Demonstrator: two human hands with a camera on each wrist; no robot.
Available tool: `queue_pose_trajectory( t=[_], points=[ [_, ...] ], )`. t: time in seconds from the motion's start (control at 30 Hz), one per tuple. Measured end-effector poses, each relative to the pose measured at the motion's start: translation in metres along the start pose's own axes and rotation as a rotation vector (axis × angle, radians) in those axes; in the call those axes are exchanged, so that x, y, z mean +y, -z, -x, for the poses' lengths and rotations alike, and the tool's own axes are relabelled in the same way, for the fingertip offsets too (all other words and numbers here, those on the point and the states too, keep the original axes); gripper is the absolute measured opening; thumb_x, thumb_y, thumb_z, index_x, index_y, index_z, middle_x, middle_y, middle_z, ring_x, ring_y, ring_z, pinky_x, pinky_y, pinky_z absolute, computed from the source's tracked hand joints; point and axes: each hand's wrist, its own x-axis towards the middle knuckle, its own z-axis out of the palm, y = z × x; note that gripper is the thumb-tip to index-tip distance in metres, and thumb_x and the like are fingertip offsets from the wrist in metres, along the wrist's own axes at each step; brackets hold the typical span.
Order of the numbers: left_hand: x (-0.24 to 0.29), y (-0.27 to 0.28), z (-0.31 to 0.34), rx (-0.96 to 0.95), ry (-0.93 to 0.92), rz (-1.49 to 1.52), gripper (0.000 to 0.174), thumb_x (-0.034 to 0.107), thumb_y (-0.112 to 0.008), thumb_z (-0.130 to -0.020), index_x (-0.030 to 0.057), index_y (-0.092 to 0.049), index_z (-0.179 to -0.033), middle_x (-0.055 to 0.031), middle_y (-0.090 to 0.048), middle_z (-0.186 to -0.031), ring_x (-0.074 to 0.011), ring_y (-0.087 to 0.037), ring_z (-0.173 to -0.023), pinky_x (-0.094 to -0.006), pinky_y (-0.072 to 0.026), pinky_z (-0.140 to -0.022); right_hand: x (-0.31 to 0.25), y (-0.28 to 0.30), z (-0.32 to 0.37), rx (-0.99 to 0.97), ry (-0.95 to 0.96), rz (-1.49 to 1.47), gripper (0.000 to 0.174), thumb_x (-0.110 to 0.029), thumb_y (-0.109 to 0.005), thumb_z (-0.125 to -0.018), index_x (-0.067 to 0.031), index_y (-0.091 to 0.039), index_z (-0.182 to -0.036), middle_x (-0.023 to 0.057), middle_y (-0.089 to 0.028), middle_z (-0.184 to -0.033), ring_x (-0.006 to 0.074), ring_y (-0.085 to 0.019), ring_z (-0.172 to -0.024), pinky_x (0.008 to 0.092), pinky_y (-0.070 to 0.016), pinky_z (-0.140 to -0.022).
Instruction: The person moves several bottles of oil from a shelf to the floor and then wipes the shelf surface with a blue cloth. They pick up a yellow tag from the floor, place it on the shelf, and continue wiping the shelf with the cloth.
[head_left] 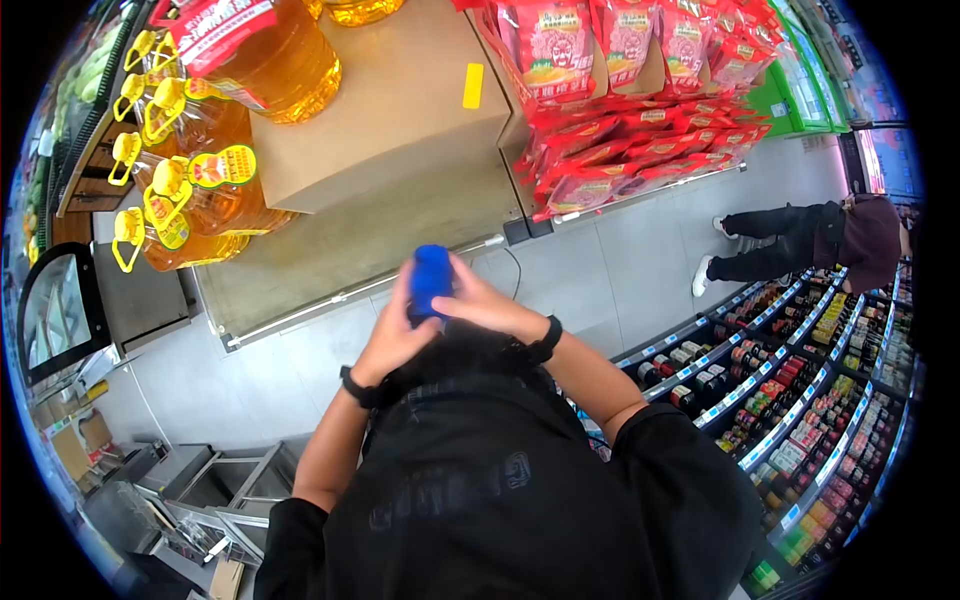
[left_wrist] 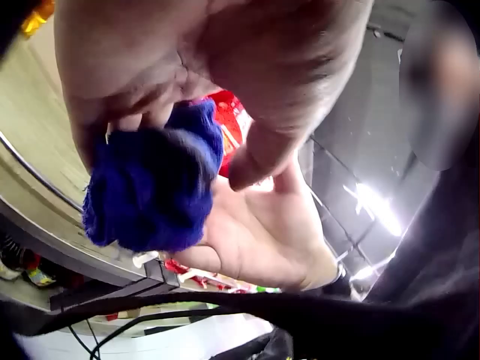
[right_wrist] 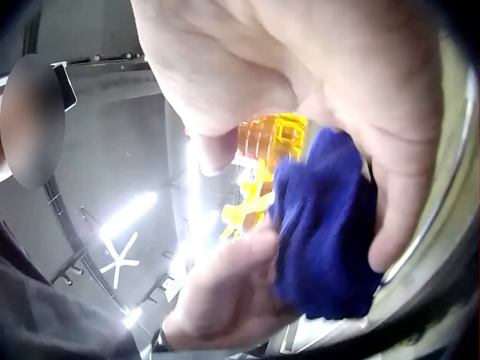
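Note:
A folded blue cloth (head_left: 431, 278) is held between both hands in front of the body, close to the edge of the display platform. My left hand (head_left: 392, 338) grips its left side, the thumb near its lower end. From the other side my right hand (head_left: 492, 306) holds it, thumb laid across the front. The left wrist view shows the bunched, fuzzy cloth (left_wrist: 154, 184) under the left fingers, with the right palm behind it. In the right wrist view the right fingers curl along the edge of the cloth (right_wrist: 326, 232).
Large bottles of yellow oil (head_left: 205, 195) stand at the platform's left, beside a cardboard box (head_left: 390, 120). Red packets (head_left: 630, 150) are piled at the right. Shelves of jars (head_left: 780, 400) run along the lower right, where another person (head_left: 870, 235) stands. Metal racks (head_left: 225, 490) are lower left.

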Motion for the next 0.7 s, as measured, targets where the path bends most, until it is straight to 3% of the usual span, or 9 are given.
queue_pose_trajectory(
  t=[0.03,0.1,0.17,0.23,0.37,0.4,0.5,0.63,0.7],
  points=[
    [-0.008,-0.009,-0.011,-0.071,-0.142,-0.149,0.093,0.003,-0.065,-0.081,0.0072,-0.010,-0.155,-0.0196,-0.037,-0.148,-0.0267,-0.046,-0.131,-0.0395,-0.0427,-0.103,0.014,-0.001,-0.002,0.066,0.123,0.063,0.081,-0.031,-0.075,-0.086,-0.0021,-0.029,-0.146,0.0161,-0.051,-0.132,0.0191,-0.060,-0.106,0.0336,-0.0488,-0.091],
    [-0.008,-0.022,-0.020,-0.146,-0.042,-0.006,0.092,0.003,-0.064,-0.079,0.0072,-0.011,-0.155,-0.0212,-0.045,-0.143,-0.0299,-0.047,-0.130,-0.0392,-0.0411,-0.104,0.014,0.007,-0.001,0.249,-0.025,0.052,0.073,-0.027,-0.077,-0.083,-0.0005,-0.039,-0.139,0.0127,-0.061,-0.115,0.0207,-0.062,-0.101,0.0340,-0.0500,-0.088],
    [-0.016,-0.020,-0.029,-0.113,-0.053,0.036,0.092,0.002,-0.062,-0.081,0.0099,-0.009,-0.156,-0.0216,-0.046,-0.143,-0.0304,-0.050,-0.126,-0.0391,-0.0446,-0.099,0.027,0.032,-0.003,0.290,0.047,0.211,0.068,-0.023,-0.075,-0.081,0.0008,-0.042,-0.137,0.0132,-0.063,-0.112,0.0196,-0.062,-0.100,0.0335,-0.0506,-0.087],
    [-0.022,-0.012,-0.030,-0.108,0.053,0.325,0.084,0.001,-0.056,-0.085,0.0102,-0.011,-0.156,-0.0168,-0.045,-0.144,-0.0260,-0.049,-0.128,-0.0356,-0.0433,-0.098,0.034,0.058,-0.001,0.342,-0.056,0.209,0.062,-0.016,-0.069,-0.078,0.0019,-0.045,-0.133,0.0135,-0.064,-0.109,0.0208,-0.063,-0.096,0.0343,-0.0506,-0.086],
    [-0.040,0.015,-0.022,0.031,0.046,0.296,0.066,0.000,-0.050,-0.090,0.0084,-0.026,-0.151,-0.0147,-0.053,-0.135,-0.0225,-0.055,-0.118,-0.0317,-0.0440,-0.094,0.009,0.103,-0.007,0.649,0.070,0.432,0.052,-0.010,-0.065,-0.077,-0.0001,-0.048,-0.125,0.0169,-0.057,-0.119,0.0274,-0.059,-0.106,0.0358,-0.0478,-0.091],
    [-0.047,0.022,-0.017,0.078,0.076,0.279,0.062,0.000,-0.049,-0.090,0.0079,-0.029,-0.149,-0.0140,-0.054,-0.133,-0.0217,-0.056,-0.116,-0.0307,-0.0441,-0.092,-0.015,0.106,-0.011,0.612,0.038,0.577,0.047,-0.005,-0.065,-0.077,-0.0017,-0.051,-0.122,0.0205,-0.054,-0.121,0.0347,-0.057,-0.109,0.0379,-0.0470,-0.092],
    [-0.055,0.031,0.000,0.189,0.123,0.263,0.048,0.003,-0.048,-0.091,0.0055,-0.044,-0.139,-0.0108,-0.060,-0.123,-0.0188,-0.060,-0.106,-0.0279,-0.0447,-0.086,-0.006,0.110,-0.042,0.657,0.349,1.171,0.043,-0.001,-0.064,-0.075,-0.0020,-0.055,-0.117,0.0216,-0.054,-0.115,0.0392,-0.056,-0.105,0.0412,-0.0490,-0.086],
    [-0.068,0.039,0.017,0.208,0.138,0.230,0.037,0.005,-0.047,-0.092,0.0036,-0.054,-0.128,-0.0087,-0.064,-0.114,-0.0174,-0.062,-0.100,-0.0277,-0.0460,-0.083,0.058,0.116,-0.051,0.579,0.017,1.423,0.036,-0.002,-0.059,-0.080,-0.0061,-0.060,-0.115,0.0181,-0.052,-0.108,0.0416,-0.054,-0.100,0.0470,-0.0512,-0.081],
    [-0.070,0.041,0.024,0.197,0.156,0.215,0.035,0.005,-0.047,-0.092,0.0032,-0.056,-0.126,-0.0085,-0.065,-0.113,-0.0173,-0.062,-0.099,-0.0278,-0.0461,-0.082,0.060,0.109,-0.027,0.597,0.018,1.423,0.033,-0.001,-0.056,-0.081,-0.0066,-0.061,-0.113,0.0185,-0.052,-0.105,0.0413,-0.054,-0.098,0.0477,-0.0532,-0.076]
  ],
)
